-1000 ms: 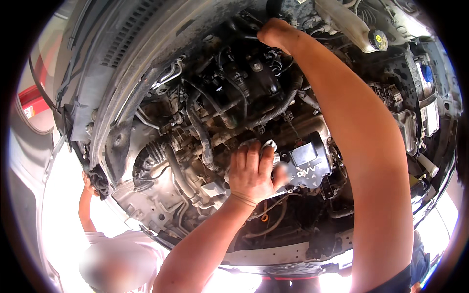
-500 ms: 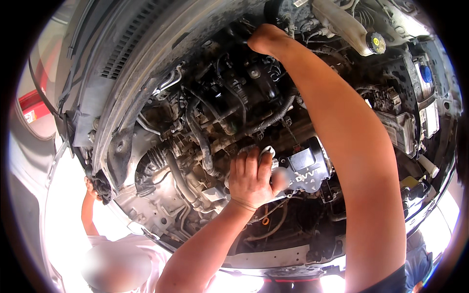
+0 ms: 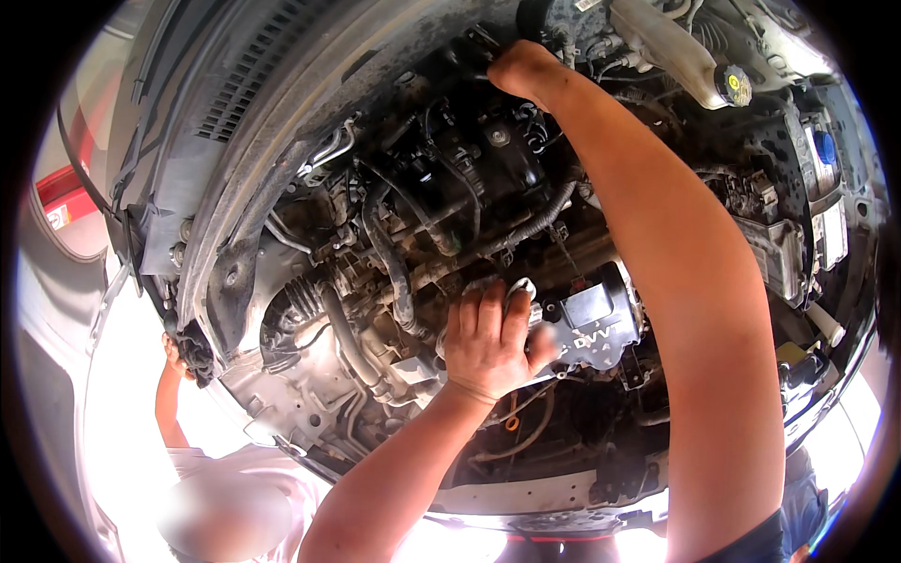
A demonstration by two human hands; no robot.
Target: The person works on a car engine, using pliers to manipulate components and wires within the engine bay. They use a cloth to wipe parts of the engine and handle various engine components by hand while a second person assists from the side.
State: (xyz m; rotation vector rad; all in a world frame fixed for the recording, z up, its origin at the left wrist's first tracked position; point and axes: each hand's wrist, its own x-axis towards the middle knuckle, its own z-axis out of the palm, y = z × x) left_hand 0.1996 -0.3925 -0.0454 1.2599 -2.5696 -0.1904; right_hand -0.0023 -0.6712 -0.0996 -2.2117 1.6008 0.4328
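Note:
An open car engine bay fills the view. My left hand (image 3: 488, 349) rests on the front of the engine, beside a grey engine cover (image 3: 593, 324). Its fingers curl over a pale, crumpled-looking piece (image 3: 519, 287), of which only the edges show past the fingertips; I cannot make out what it is. The thumb lies toward the cover. My right hand (image 3: 524, 71) reaches deep to the back of the bay, next to dark parts under the windscreen cowl. Its fingers are hidden behind the wrist and in shadow, so any hold there cannot be seen.
A fluid reservoir (image 3: 671, 47) with a black cap stands at the back right. Hoses (image 3: 389, 258) and a ribbed air duct (image 3: 291, 314) run on the left. The battery (image 3: 826, 188) sits at far right. Another person's hand (image 3: 176, 358) grips the bay's left edge.
The whole view has shifted slightly, so the engine sits a little farther right. Both my hands stay at about the same places on the engine.

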